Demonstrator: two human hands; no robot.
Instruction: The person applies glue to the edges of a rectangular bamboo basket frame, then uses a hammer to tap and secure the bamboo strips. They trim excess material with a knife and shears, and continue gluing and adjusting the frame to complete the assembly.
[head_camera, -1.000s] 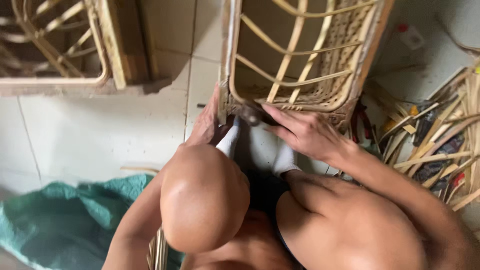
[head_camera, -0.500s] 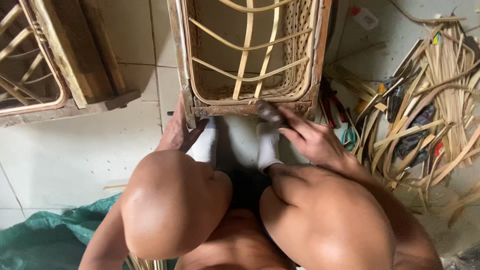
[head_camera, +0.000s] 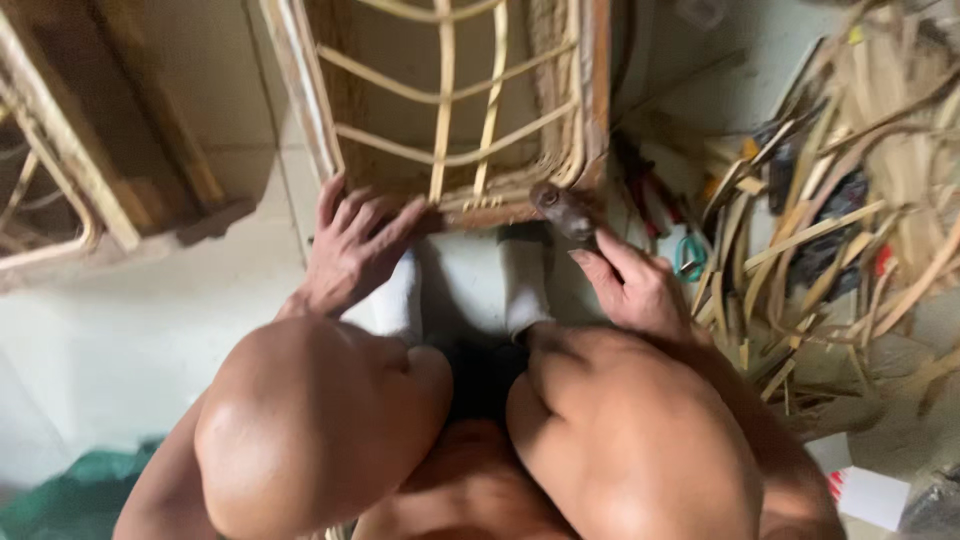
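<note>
A rattan-and-wood frame (head_camera: 450, 150) stands on the tiled floor in front of me, with curved cane strips across its opening. My left hand (head_camera: 350, 245) rests spread on the frame's lower left corner. My right hand (head_camera: 625, 280) grips a dark hammer (head_camera: 562, 208) whose head sits at the frame's lower right corner. My knees (head_camera: 320, 430) fill the lower part of the view, and my white-socked feet (head_camera: 520, 285) rest just below the frame's bottom rail.
A second wooden rattan frame (head_camera: 90, 190) lies at the left. A heap of loose cane strips (head_camera: 830, 230) and a teal-handled tool (head_camera: 690, 258) lie at the right. Green sacking (head_camera: 70, 495) shows at bottom left, white paper (head_camera: 870, 495) at bottom right.
The view has shifted right, so the frame sits more to the left. My left hand has come out from behind my knee onto the frame's lower left corner. My right hand stays at the right corner.
</note>
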